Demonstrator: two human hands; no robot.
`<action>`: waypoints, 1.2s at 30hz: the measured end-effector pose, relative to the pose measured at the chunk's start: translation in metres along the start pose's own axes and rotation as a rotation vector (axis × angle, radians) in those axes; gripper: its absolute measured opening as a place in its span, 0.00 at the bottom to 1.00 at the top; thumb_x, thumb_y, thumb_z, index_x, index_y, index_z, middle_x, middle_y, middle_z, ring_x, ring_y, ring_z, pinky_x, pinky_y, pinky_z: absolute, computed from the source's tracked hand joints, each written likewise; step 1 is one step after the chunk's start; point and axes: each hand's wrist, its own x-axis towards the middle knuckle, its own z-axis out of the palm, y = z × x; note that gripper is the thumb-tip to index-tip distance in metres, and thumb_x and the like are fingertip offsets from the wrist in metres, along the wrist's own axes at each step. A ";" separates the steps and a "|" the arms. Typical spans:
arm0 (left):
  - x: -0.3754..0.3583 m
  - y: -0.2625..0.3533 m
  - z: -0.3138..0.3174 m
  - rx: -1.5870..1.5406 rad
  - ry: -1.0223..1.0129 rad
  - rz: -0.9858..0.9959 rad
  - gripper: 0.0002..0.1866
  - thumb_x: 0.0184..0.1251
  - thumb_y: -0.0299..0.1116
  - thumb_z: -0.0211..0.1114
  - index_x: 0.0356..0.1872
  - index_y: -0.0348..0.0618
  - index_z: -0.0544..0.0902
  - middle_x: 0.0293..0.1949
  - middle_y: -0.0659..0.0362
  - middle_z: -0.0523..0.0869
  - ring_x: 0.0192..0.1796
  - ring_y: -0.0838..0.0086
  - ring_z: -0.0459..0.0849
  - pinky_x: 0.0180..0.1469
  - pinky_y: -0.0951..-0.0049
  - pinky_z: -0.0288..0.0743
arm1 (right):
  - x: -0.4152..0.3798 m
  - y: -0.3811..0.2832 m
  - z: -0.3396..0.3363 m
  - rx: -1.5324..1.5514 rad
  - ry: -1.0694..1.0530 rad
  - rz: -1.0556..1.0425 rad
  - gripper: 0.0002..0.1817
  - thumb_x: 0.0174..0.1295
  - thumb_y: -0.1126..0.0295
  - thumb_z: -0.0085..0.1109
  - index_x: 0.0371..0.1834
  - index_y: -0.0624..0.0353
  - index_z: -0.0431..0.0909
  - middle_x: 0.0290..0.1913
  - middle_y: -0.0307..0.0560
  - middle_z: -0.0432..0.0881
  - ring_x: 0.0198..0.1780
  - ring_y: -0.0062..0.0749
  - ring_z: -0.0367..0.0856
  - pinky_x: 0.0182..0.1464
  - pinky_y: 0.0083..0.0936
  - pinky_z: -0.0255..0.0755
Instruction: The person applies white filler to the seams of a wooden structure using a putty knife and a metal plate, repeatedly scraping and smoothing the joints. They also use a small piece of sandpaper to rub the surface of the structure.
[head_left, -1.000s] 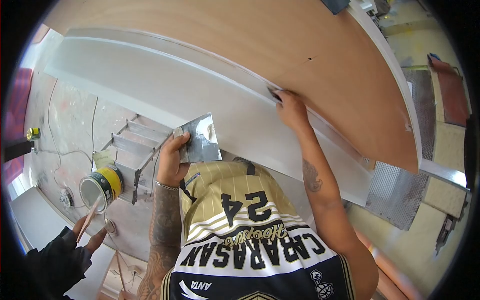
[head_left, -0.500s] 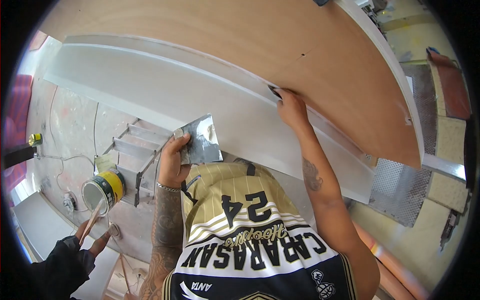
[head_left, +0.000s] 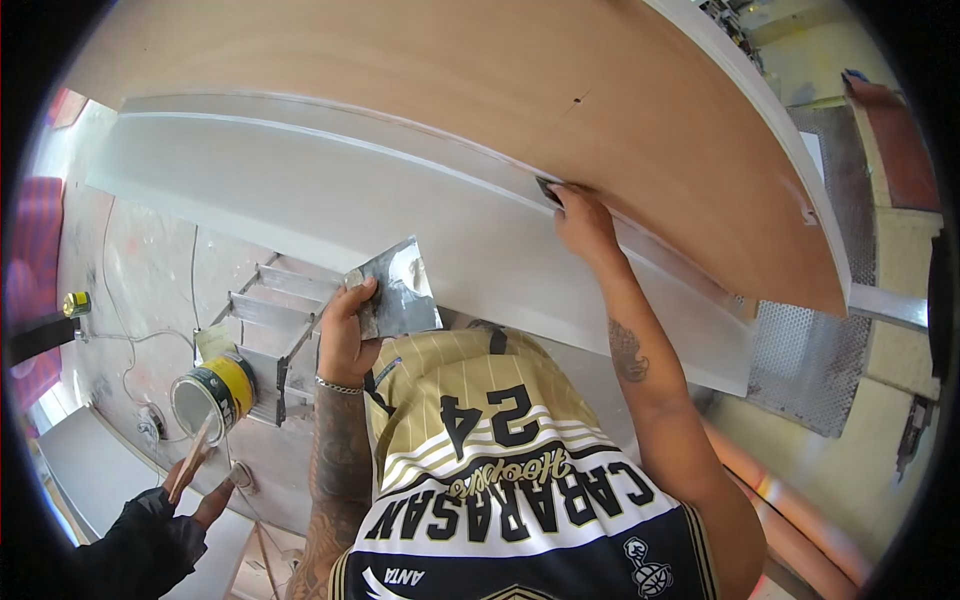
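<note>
My left hand (head_left: 347, 325) grips a square metal plate (head_left: 402, 292) by its left edge, with pale filler smeared on its face. Further out, my right hand (head_left: 583, 222) is closed on a small dark putty knife (head_left: 549, 190). Its blade lies against the seam where the brown wooden panel (head_left: 470, 80) meets the white ledge (head_left: 330, 175). My fingers hide most of the knife's handle. Both hands are in front of my body, the left one lower and nearer to me.
A metal stepladder (head_left: 285, 300) stands below at left. Near it, another person's dark-gloved hand (head_left: 165, 525) holds a stick in a paint can (head_left: 215, 395). A smaller can (head_left: 77, 304) is farther left. Perforated metal sheet (head_left: 805, 365) lies at right, and cables run over the floor.
The view has shifted slightly. My right hand stays at the seam with the knife, and my left hand still holds the plate, now tilted a little differently.
</note>
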 end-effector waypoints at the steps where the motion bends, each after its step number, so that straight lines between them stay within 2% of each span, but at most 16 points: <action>1: -0.002 0.001 0.000 0.000 0.008 0.004 0.13 0.69 0.30 0.56 0.49 0.34 0.78 0.44 0.54 0.86 0.43 0.67 0.88 0.47 0.64 0.85 | -0.002 -0.007 0.003 0.018 -0.004 -0.040 0.22 0.57 0.78 0.54 0.57 0.59 0.78 0.58 0.52 0.80 0.58 0.51 0.78 0.60 0.39 0.72; 6: -0.003 0.003 0.006 -0.013 -0.034 0.001 0.14 0.69 0.30 0.56 0.50 0.34 0.78 0.43 0.53 0.86 0.42 0.66 0.88 0.46 0.64 0.85 | -0.040 -0.037 -0.018 0.031 -0.031 -0.033 0.22 0.57 0.78 0.54 0.57 0.57 0.78 0.57 0.52 0.81 0.58 0.50 0.78 0.59 0.40 0.72; 9: -0.003 0.004 0.002 -0.011 -0.084 -0.023 0.14 0.69 0.31 0.56 0.51 0.34 0.78 0.44 0.53 0.86 0.43 0.66 0.88 0.47 0.63 0.84 | -0.050 -0.014 -0.039 0.019 -0.031 0.276 0.20 0.59 0.76 0.51 0.56 0.59 0.78 0.57 0.54 0.81 0.58 0.50 0.78 0.59 0.42 0.72; 13: 0.004 0.011 -0.001 0.036 -0.154 -0.055 0.15 0.68 0.31 0.55 0.52 0.34 0.78 0.45 0.52 0.86 0.44 0.66 0.87 0.46 0.63 0.84 | -0.055 0.017 -0.034 -0.130 -0.006 0.427 0.19 0.60 0.75 0.47 0.54 0.59 0.78 0.54 0.54 0.82 0.56 0.50 0.80 0.55 0.44 0.75; 15: 0.006 0.012 0.004 0.024 -0.103 -0.051 0.15 0.68 0.31 0.56 0.51 0.34 0.78 0.45 0.53 0.86 0.43 0.65 0.87 0.44 0.62 0.85 | -0.052 0.012 -0.029 -0.161 0.015 0.466 0.20 0.59 0.75 0.46 0.53 0.59 0.79 0.53 0.56 0.83 0.56 0.51 0.80 0.55 0.44 0.75; 18: 0.003 0.022 0.009 0.058 -0.124 -0.072 0.15 0.68 0.31 0.56 0.51 0.35 0.78 0.44 0.54 0.86 0.44 0.65 0.87 0.44 0.61 0.84 | -0.040 0.000 -0.028 -0.106 -0.061 0.591 0.21 0.59 0.72 0.48 0.57 0.59 0.77 0.56 0.56 0.81 0.59 0.54 0.77 0.60 0.47 0.71; 24: -0.001 0.031 0.014 0.119 -0.139 -0.084 0.15 0.68 0.32 0.55 0.52 0.36 0.78 0.45 0.55 0.86 0.46 0.64 0.87 0.49 0.59 0.83 | -0.026 -0.039 -0.050 -0.004 -0.098 0.626 0.17 0.59 0.69 0.49 0.49 0.59 0.80 0.52 0.55 0.83 0.56 0.52 0.80 0.56 0.45 0.74; 27: -0.007 0.037 0.029 0.122 -0.124 -0.062 0.15 0.68 0.32 0.55 0.52 0.37 0.78 0.45 0.54 0.86 0.47 0.64 0.87 0.49 0.59 0.83 | -0.015 -0.060 -0.046 0.018 -0.019 0.566 0.15 0.57 0.70 0.51 0.44 0.62 0.83 0.47 0.57 0.85 0.51 0.50 0.84 0.52 0.45 0.76; 32: -0.032 0.044 0.063 0.116 -0.068 -0.071 0.14 0.69 0.32 0.55 0.52 0.40 0.79 0.44 0.56 0.87 0.42 0.65 0.88 0.43 0.64 0.85 | -0.019 -0.103 -0.061 0.063 0.095 0.350 0.15 0.56 0.71 0.53 0.45 0.61 0.83 0.47 0.56 0.85 0.48 0.50 0.84 0.51 0.45 0.77; 34: -0.031 0.052 0.079 0.113 -0.033 -0.106 0.12 0.69 0.32 0.56 0.49 0.41 0.80 0.42 0.58 0.88 0.39 0.67 0.89 0.38 0.68 0.86 | -0.028 -0.127 -0.086 0.315 -0.004 0.240 0.19 0.59 0.72 0.52 0.53 0.58 0.82 0.50 0.56 0.84 0.52 0.53 0.82 0.54 0.43 0.76; 36: -0.032 0.055 0.094 0.067 -0.036 -0.163 0.10 0.69 0.33 0.56 0.46 0.43 0.81 0.40 0.60 0.88 0.37 0.69 0.89 0.34 0.72 0.85 | -0.058 -0.154 -0.117 0.545 0.213 -0.040 0.24 0.57 0.79 0.48 0.58 0.56 0.79 0.53 0.58 0.82 0.54 0.53 0.81 0.57 0.41 0.75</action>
